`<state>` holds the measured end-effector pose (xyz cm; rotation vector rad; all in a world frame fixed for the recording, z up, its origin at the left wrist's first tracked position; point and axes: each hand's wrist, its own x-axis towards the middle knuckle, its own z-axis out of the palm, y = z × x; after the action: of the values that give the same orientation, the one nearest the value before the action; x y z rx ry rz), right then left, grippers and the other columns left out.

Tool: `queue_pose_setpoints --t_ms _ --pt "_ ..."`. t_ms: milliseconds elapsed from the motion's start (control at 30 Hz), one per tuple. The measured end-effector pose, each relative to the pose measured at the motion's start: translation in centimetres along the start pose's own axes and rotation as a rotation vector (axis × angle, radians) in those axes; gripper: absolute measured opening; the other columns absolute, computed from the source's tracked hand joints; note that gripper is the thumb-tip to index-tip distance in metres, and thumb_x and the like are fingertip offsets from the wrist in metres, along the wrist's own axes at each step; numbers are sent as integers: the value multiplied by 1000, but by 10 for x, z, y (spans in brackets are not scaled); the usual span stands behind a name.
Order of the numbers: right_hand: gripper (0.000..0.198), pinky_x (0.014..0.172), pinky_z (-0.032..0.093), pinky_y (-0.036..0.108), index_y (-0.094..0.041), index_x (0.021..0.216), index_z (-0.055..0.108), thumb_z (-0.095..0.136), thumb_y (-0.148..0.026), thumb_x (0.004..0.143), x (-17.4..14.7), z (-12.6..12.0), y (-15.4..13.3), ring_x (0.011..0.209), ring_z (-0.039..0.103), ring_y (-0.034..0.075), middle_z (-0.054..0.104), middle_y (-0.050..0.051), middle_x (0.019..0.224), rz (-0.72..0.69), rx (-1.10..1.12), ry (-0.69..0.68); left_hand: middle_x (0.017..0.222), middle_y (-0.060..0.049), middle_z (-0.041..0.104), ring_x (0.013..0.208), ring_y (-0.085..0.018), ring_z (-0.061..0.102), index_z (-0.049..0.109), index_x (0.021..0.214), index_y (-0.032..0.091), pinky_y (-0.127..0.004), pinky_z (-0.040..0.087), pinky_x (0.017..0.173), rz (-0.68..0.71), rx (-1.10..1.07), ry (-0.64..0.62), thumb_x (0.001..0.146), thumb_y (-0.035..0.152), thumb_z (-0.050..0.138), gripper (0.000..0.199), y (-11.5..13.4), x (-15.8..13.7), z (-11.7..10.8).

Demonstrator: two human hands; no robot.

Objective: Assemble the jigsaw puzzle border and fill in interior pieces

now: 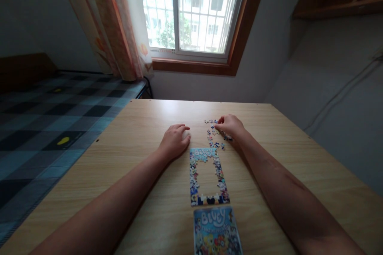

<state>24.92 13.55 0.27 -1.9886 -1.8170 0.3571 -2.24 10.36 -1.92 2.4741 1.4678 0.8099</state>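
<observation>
My right hand (231,125) is over the far part of the table, its fingertips pinched together on a small puzzle piece that they mostly hide. Loose jigsaw pieces (216,145) lie scattered beside and below those fingers. To the left, my left hand (175,140) rests on the tabletop, fingers loosely bent and apart, holding nothing. Nearer to me lies a partly joined jigsaw puzzle (194,183). Its border is linked and the lettered top reads "Bluey", while bare wood shows through the middle. Below it is a picture sheet or box lid (216,231) with the same title, cut off by the lower edge.
The light wooden table (143,127) extends to the wall under a barred window (197,12). A bed with a checked cover (74,107) stands along the left side, by an orange curtain (113,24). A wooden shelf (338,10) hangs at upper right.
</observation>
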Motion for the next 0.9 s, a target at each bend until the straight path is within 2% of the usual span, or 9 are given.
queue_pose_setpoints --t_ms 167,267,367,467,567,633,733,900 --pt "15 58 45 28 -13 81 76 77 -27 75 2 -2 3 64 65 18 74 8 73 24 244 -83 126 -11 68 122 -29 59 70 111 19 -47 45 110 4 -10 8 87 30 58 29 0 0 0" --pt "15 55 45 25 -13 80 73 76 -27 78 1 -18 0 64 64 15 75 10 78 18 380 -146 123 -11 69 120 -29 60 70 109 19 -48 46 109 13 -50 29 86 27 60 26 -1 1 0" --pt "16 50 44 21 -15 84 72 75 -30 81 -4 -39 -8 68 67 14 77 11 88 3 479 -227 119 -9 71 116 -27 63 71 105 19 -48 48 106 32 -133 104 86 22 60 22 0 2 -2" --pt "14 46 45 20 -17 88 73 76 -30 82 -17 -50 -20 66 68 14 77 10 88 -3 580 -401 113 -8 73 111 -25 64 72 102 20 -48 51 102 127 -185 219 89 20 61 17 5 1 -7" --pt "11 46 51 21 -18 89 76 76 -25 82 -39 -45 -29 64 68 15 74 8 79 -34 645 -549 106 -7 74 104 -23 65 73 98 21 -47 53 96 302 -203 291 90 21 63 12 17 -4 -12" --pt "11 45 53 22 -17 92 77 75 -23 82 -56 -36 -30 66 69 16 74 7 77 -45 688 -537 101 -6 75 98 -22 66 73 96 20 -43 55 91 405 -214 302 91 23 65 9 28 -9 -15" --pt "14 39 49 19 -17 95 78 74 -24 83 -82 -24 -25 64 68 15 71 6 72 -45 800 -467 96 -5 75 91 -20 65 74 93 20 -39 55 86 514 -214 275 92 28 67 10 44 -16 -16" --pt "28 41 53 19 -17 106 75 78 -27 80 -111 -16 -12 73 71 17 73 7 82 -38 1011 -430 98 -4 76 91 -19 65 75 98 20 -36 56 84 590 -188 221 92 31 68 13 58 -22 -15"
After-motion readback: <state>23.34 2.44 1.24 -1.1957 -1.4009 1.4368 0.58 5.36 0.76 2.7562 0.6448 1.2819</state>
